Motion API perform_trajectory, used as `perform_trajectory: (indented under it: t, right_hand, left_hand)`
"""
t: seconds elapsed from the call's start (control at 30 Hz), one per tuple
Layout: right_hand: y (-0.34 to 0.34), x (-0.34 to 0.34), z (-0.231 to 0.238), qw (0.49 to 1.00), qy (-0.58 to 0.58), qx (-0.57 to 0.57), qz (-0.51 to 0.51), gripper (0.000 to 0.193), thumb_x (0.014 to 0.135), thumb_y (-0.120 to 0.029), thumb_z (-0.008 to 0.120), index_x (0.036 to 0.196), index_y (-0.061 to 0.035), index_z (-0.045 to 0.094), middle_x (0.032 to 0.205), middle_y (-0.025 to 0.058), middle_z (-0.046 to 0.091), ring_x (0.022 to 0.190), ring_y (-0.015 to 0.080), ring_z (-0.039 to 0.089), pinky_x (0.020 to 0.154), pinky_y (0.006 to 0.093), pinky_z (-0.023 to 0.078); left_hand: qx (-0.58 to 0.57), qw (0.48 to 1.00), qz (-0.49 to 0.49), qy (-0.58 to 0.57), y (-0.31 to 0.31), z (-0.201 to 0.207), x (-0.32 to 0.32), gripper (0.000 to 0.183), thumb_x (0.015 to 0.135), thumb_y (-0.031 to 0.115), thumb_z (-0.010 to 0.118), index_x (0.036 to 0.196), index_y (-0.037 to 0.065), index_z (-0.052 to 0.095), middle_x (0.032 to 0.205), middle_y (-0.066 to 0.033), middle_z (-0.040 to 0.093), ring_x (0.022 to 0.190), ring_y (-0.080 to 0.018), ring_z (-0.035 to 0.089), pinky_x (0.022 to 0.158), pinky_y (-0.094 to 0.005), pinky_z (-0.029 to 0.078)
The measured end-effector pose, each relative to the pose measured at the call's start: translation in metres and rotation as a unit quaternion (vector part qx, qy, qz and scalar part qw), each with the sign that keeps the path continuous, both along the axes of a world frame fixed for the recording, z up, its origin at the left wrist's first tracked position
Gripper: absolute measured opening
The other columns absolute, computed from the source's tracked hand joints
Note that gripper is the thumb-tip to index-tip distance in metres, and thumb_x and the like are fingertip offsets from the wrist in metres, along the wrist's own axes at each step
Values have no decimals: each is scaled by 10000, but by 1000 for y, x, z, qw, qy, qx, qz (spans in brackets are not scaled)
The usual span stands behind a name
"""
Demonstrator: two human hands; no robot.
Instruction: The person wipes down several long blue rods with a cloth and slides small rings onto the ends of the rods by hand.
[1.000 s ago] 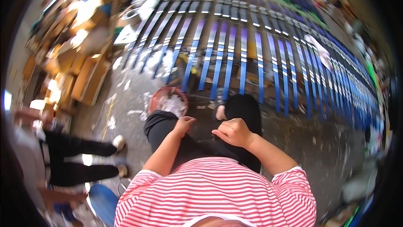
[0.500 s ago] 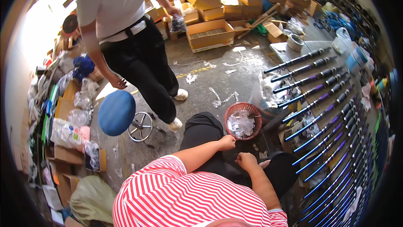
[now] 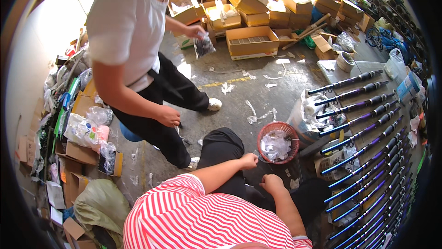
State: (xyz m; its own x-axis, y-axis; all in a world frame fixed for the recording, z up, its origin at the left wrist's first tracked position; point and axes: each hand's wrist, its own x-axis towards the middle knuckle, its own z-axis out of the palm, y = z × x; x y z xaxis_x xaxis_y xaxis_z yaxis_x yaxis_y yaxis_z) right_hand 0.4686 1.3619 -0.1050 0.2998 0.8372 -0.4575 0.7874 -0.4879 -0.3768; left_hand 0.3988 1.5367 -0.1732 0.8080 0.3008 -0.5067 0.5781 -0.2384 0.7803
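My left hand (image 3: 249,161) is closed in a pinch above my lap, close to the near rim of a red plastic basket (image 3: 294,150). Whatever is between its fingers is too small to make out. To the right and a little nearer, my right hand (image 3: 272,183) is curled shut too, and its contents, if any, are hidden. The hands are apart. Crumpled clear plastic (image 3: 275,146) fills the basket. A row of fishing rods (image 3: 363,145), blue and black with dark grips, lies fanned along the right side, beyond my right forearm.
A co-worker in a white shirt (image 3: 124,32) stands close at front left, holding a clear bag of dark items (image 3: 203,46). Behind the co-worker's leg shows a blue stool seat (image 3: 129,132). Cardboard boxes (image 3: 252,42) crowd the back. A large scrap-filled bag (image 3: 301,122) stands beside the basket.
The co-worker has stepped nearer, now covering most of the stool, with the bag still in hand. The view has shifted slightly. My hands keep nearly the same closed pose.
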Motion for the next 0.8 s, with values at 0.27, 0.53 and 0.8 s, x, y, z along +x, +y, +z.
perform_trajectory:
  t: [0.27, 0.53, 0.8]
  right_hand:
    - [-3, -1, 0, 1000, -15, 12, -8, 205, 671, -269, 657, 761, -87, 636, 756, 108, 624, 761, 263, 599, 694, 369, 467]
    - [-3, 2, -4, 1000, -9, 6, -1, 217, 679, -277, 651, 787, -89, 635, 776, 111, 622, 777, 263, 597, 693, 362, 466]
    - [0, 2, -14, 1000, -14, 4, 1, 219, 687, -288, 644, 781, -90, 640, 768, 110, 625, 772, 261, 600, 698, 358, 468]
  left_hand:
    - [39, 997, -56, -39, -10, -13, 11, 75, 551, 31, 525, 621, 56, 536, 615, -106, 574, 605, -229, 555, 546, -345, 431]
    - [22, 999, -26, -14, -7, 3, 10, 76, 575, 38, 503, 629, 53, 555, 611, -93, 578, 591, -204, 551, 546, -324, 429]
    - [13, 999, -29, -25, -5, -3, 9, 87, 579, 36, 489, 628, 52, 559, 605, -93, 575, 587, -200, 550, 548, -325, 429]
